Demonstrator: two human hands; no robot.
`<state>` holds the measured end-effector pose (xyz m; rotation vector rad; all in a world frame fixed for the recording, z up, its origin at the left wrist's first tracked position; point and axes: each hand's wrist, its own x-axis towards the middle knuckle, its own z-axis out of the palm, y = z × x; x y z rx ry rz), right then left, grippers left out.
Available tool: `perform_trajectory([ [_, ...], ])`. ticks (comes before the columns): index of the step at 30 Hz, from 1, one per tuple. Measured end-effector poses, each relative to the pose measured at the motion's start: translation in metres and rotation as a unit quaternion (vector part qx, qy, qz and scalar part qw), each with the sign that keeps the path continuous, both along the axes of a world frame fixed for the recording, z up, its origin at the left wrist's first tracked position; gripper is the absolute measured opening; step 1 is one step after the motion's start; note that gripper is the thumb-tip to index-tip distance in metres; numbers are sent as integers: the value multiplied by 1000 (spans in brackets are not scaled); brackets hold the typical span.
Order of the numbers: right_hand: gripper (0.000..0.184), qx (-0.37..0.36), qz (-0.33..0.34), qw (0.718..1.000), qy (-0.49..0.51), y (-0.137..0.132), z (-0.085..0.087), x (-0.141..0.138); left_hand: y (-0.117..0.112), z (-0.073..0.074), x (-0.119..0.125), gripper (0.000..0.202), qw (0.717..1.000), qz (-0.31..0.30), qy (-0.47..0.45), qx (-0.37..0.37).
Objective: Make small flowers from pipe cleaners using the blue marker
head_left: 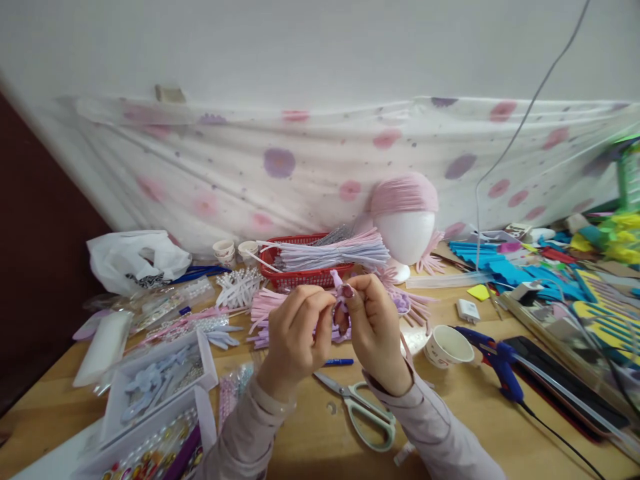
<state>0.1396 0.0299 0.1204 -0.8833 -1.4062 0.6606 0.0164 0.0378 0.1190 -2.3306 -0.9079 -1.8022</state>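
Note:
My left hand (296, 330) and my right hand (374, 325) are raised together above the wooden table (465, 407), fingers pinched. Between them they hold a small pink-lilac pipe-cleaner piece (340, 300), its upper end sticking up past my right fingertips. Both hands are closed on it. Under the hands lie loose pink and lilac pipe cleaners (263, 310). Behind them a red basket (293, 263) carries a bundle of lilac and pink pipe cleaners (340, 252). Mint-handled scissors (363, 408) and a blue pen (339, 363) lie just below my wrists.
A white foam head with pink wrapping (405, 220) stands behind the basket. A white cup (447, 346), a blue glue gun (493, 360) and coloured foam sheets (520, 273) fill the right side. White boxes of beads and trims (160, 383) and plastic bags (135, 257) are at left.

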Motion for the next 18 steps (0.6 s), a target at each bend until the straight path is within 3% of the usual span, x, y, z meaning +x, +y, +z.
perform_trajectory([
  [2,12,50,-60,996,-38,-1,-3,0,-4,2,6,4,986,-54,-98,-124],
  [4,7,91,-109,986,-85,-2,-4,2,-7,6,9,9,937,-133,-161,-281],
  [6,4,114,-133,976,-130,-3,-2,4,-9,11,7,16,894,-180,-167,-374],
  [7,4,117,-134,973,-149,-3,0,5,-9,13,5,17,891,-184,-151,-386],
  [11,6,116,-110,968,-194,-5,6,6,-9,18,-3,16,937,-141,-54,-316],
  [13,8,116,-95,968,-200,-5,5,6,-8,18,-4,20,935,-143,-60,-320],
  [15,7,124,-84,969,-198,-5,3,5,-7,16,-4,24,895,-193,-109,-387],
  [18,7,129,-65,975,-168,-3,-2,4,-3,14,-5,26,794,-305,-181,-493],
])
